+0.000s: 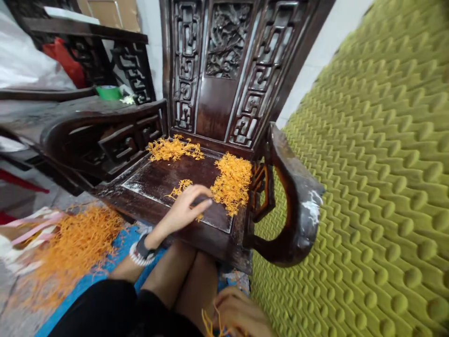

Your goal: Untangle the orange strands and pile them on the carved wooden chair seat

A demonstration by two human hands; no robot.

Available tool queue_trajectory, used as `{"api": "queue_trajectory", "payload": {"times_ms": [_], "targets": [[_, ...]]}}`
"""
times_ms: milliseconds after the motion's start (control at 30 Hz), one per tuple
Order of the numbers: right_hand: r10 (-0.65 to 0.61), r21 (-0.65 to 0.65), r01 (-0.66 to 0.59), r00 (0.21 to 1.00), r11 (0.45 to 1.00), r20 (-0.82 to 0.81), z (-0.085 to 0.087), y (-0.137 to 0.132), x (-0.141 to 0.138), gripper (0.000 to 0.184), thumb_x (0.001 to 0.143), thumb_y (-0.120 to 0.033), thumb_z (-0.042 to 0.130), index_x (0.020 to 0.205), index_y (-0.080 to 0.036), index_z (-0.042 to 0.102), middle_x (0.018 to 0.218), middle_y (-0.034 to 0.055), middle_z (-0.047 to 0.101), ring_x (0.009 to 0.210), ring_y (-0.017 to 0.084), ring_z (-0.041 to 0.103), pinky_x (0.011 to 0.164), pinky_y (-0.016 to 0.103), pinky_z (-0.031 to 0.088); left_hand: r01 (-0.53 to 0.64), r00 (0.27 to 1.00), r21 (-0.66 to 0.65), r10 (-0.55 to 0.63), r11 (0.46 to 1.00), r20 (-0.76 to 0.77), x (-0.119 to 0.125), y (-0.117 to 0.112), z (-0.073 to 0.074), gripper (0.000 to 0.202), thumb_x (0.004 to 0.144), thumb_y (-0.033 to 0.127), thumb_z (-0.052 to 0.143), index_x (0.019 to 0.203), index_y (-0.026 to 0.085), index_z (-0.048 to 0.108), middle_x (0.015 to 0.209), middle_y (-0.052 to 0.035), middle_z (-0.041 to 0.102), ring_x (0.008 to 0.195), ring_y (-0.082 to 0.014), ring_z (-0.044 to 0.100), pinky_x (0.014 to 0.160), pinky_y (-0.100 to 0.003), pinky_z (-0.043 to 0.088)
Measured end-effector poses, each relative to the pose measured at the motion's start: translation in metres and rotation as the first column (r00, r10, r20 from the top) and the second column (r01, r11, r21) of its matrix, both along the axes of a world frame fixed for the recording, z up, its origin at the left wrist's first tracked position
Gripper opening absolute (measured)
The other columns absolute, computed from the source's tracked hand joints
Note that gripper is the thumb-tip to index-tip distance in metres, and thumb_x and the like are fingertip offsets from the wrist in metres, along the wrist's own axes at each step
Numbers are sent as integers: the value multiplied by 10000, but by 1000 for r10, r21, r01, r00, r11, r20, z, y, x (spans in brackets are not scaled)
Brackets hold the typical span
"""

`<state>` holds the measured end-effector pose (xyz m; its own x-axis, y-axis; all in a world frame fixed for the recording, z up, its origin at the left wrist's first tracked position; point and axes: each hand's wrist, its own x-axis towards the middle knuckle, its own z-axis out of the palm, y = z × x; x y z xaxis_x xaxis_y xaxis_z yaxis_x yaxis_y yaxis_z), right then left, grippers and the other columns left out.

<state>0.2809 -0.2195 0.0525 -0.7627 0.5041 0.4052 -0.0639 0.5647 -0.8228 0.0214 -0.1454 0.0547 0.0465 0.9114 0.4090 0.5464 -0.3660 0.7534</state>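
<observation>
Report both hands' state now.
Left hand: open, empty, over the seat.
Right hand: closed, holding orange strands.

Looks like a cramped workshop or storeroom, though the wide angle makes it hard to be sure. Landmark is the carved dark-wood armchair [217, 93]. Green egg-crate foam [368, 187] stands right of it. Left of it, a roll of green tape [108, 92] sits on a dark wooden ledge [45, 93], with a cardboard box [108, 11] behind. Orange fibre [73, 248] lies heaped on the floor front-left.
</observation>
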Motion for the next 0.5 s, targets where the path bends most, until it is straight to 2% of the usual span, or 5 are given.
{"api": "queue_trajectory", "payload": {"times_ms": [133,267,367,433,500], "targets": [[138,-154,-152,986,976,-97,9,8,-20,211,932,-361,492,1075,-388,644,938,17,726,1031,222,630,882,405,526,528,842,-127,-499,840,205,20,-84,-21,866,651,575,751,1386,250,431,1399,-102,496,1323,-309,394,1140,-484,235],[1,-196,-22,994,980,-111,-8,10,-49,197,920,-306,528,1031,-365,679,1006,19,712,1067,225,623,888,395,530,590,751,-219,-428,777,502,40,-122,-50,751,694,518,739,1341,235,482,1286,-100,572,1157,-283,555,1000,-424,438],[-185,-129,187,982,974,31,-31,9,-79,259,904,-244,551,1133,-306,653,1113,56,681,1092,224,616,935,383,514,360,822,-363,-108,859,559,9,-133,-66,405,912,449,498,1235,217,570,1160,-94,649,1064,-230,607,932,-371,479],[-323,-32,326,944,945,66,-48,9,-99,322,889,-234,570,1207,-271,608,1166,76,654,1105,224,605,955,386,504,39,882,-442,177,896,437,-38,-141,-78,353,931,460,441,1061,201,642,1006,-80,687,1000,-236,618,924,-387,475],[-450,44,449,891,893,53,-63,12,-116,318,896,-228,553,1212,-230,588,1161,96,643,1086,224,604,941,394,511,-388,802,-461,539,798,258,-95,-153,-95,374,918,492,418,985,188,625,855,-70,666,893,-252,623,842,-399,502]]}}
